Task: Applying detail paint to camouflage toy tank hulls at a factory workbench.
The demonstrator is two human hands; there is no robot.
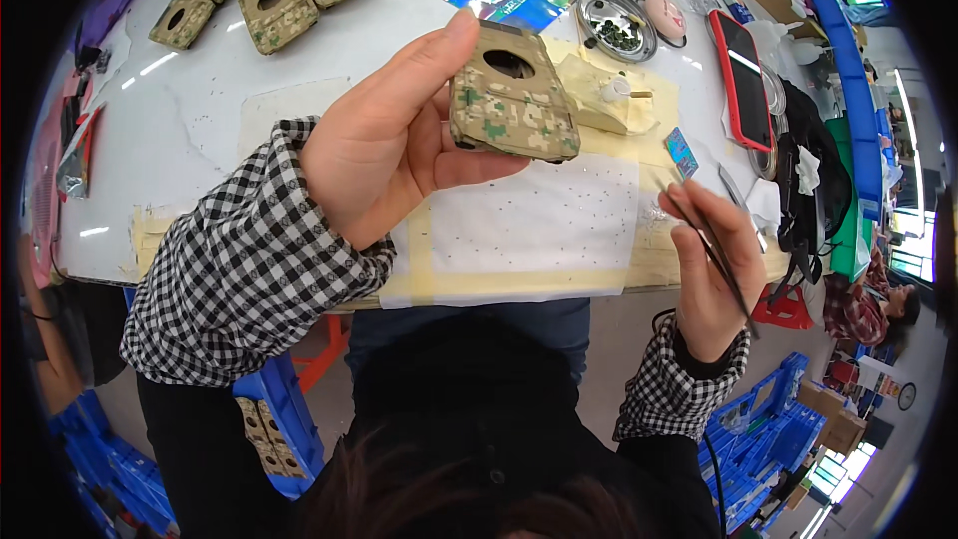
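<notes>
Inspection seems the step in hand: left hand (384, 155) grips a camouflage phone case (511, 95) raised, right hand (711, 274) pinches thin tweezers (711, 250) beside it, needing careful tip aim next.

five camouflage cases (512, 95), one red phone (742, 79), one round metal dish (613, 25)

1. Camo case (514, 100): left edge hidden behind left hand (384, 145), centre frame.
2. Metal dish (614, 25) contents, upper centre: too small to tell.
3. Worktop (180, 140) upper-left corner cut by fisheye rim.
</notes>
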